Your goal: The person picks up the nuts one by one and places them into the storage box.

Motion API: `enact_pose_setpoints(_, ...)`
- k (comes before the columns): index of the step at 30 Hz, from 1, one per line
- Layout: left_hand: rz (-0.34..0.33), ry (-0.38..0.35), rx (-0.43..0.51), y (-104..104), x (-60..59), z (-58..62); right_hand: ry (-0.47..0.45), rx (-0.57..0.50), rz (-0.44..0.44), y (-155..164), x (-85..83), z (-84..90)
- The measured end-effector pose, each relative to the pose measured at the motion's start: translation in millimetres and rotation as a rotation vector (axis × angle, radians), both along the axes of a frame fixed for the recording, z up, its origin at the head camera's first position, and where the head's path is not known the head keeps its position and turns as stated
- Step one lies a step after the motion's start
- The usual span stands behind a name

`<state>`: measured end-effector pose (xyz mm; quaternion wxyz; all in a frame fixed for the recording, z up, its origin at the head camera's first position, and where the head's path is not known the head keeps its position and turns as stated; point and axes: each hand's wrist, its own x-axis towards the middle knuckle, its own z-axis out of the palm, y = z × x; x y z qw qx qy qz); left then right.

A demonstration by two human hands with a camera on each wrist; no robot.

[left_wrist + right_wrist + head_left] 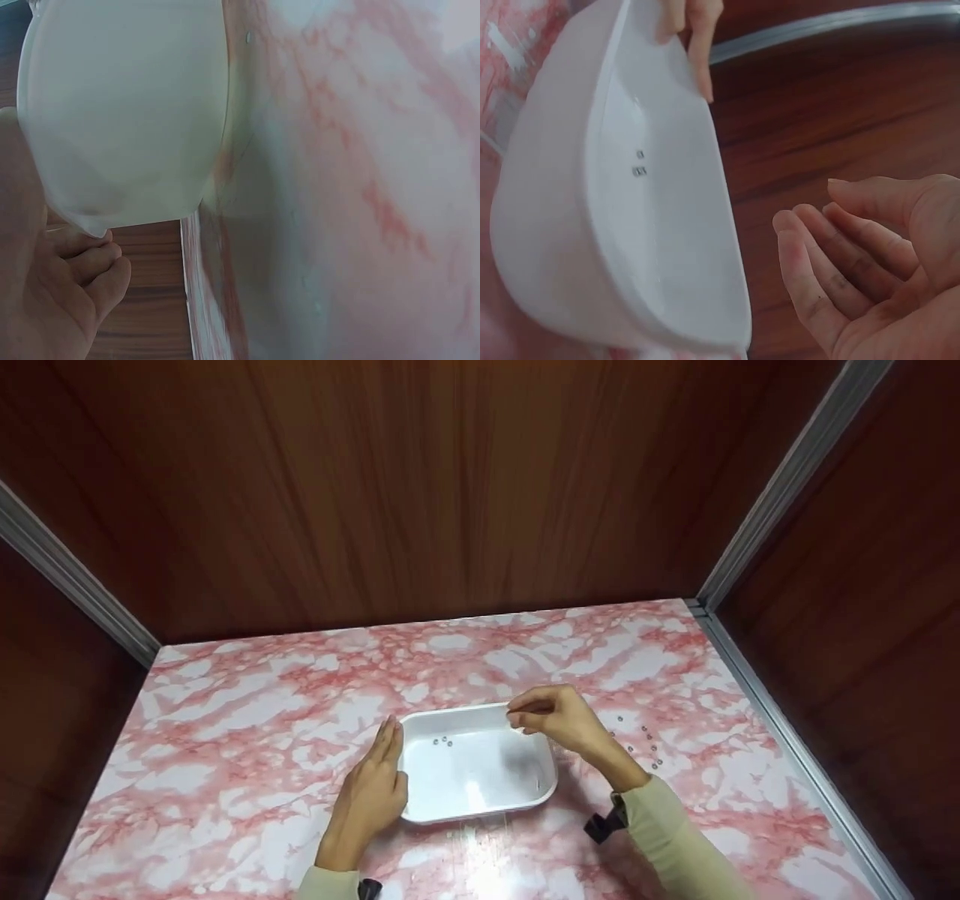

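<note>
A: White tray (480, 780) sits on the pink marbled tabletop (247, 720), near its front edge. The left hand (371, 795) lies flat against the tray's left wall, fingers straight and together, gripping nothing.

B: The right hand (551, 716) hovers over the tray's far right corner, fingers curled towards the thumb. Whether it pinches anything, I cannot tell; too small from the head view.

A: The right wrist view shows its fingers (832, 262) loosely bent, palm bare. Same view picks out tiny nuts (639, 163) inside the tray, a couple of specks.

B: More nuts (641, 746) lie scattered on the tabletop, right of the tray. No writing or brand anywhere.

A: Left wrist view is blurred: only the tray's underside (124, 112), and fingertips (90, 262).
</note>
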<state>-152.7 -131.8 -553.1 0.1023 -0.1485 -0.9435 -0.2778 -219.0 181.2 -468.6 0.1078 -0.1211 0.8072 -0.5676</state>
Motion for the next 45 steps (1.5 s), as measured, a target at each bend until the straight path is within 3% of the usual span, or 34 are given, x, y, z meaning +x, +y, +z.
enact_pose_setpoints(11,-0.015,0.002,0.017,1,-1.0,-2.2,0.082,0.011,-0.121,50,15.8,2.3)
enact_pose_setpoints(21,-0.026,0.002,0.034,1,-3.0,-2.2,0.246,0.261,-0.195,88,37.1,-14.9)
enact_pose_setpoints(30,-0.071,0.025,0.099,-1,-1.9,-4.7,0.383,0.385,-0.158,116,56.7,-40.3)
enact_pose_setpoints(38,-0.051,0.013,0.085,0,-0.6,-4.1,0.513,0.514,-0.162,138,66.7,-47.8)
enact_pose_setpoints(45,-0.045,0.011,0.077,0,-1.0,-2.4,0.755,0.64,-0.063,150,70.3,-60.0)
